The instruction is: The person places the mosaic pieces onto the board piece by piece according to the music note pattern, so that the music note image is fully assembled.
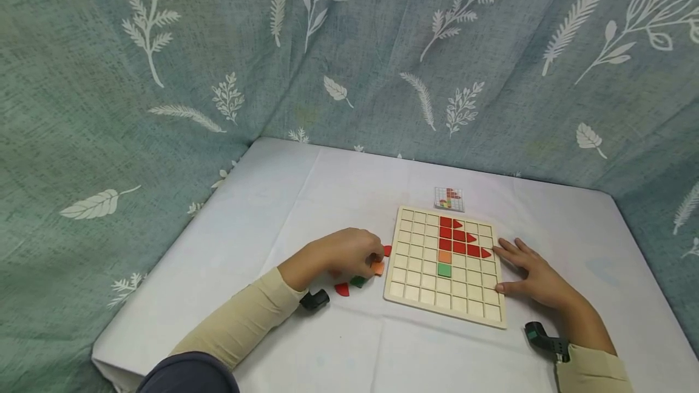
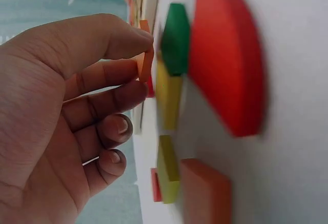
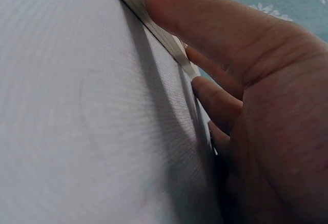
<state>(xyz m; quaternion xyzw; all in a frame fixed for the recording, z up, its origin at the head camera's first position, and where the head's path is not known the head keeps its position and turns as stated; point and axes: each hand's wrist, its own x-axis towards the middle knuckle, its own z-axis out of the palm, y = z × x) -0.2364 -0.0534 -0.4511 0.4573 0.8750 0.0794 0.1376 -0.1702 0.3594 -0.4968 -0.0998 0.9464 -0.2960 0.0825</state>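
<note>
My left hand [image 1: 349, 252] pinches a small orange tile [image 2: 145, 60] between thumb and fingers, just left of the wooden grid board [image 1: 413, 278]. Red pieces [image 1: 460, 242] with pointed ends sit in three rows on the board, above one orange square [image 1: 445, 256] and one green square [image 1: 445, 270]. My right hand [image 1: 537, 276] rests at the board's right edge, fingers spread, with thumb and fingertips touching its side. Below the left hand lie a red quarter-round piece [image 2: 228, 55], a green piece [image 2: 176, 39], yellow pieces [image 2: 168, 168] and another orange piece [image 2: 206, 190].
A small pattern card [image 1: 449, 199] lies behind the board, showing a coloured figure on a grid. Part of a red piece [image 1: 388, 250] shows by the board's left edge. A leaf-print curtain [image 1: 349, 65] hangs behind the white-covered table [image 1: 306, 187].
</note>
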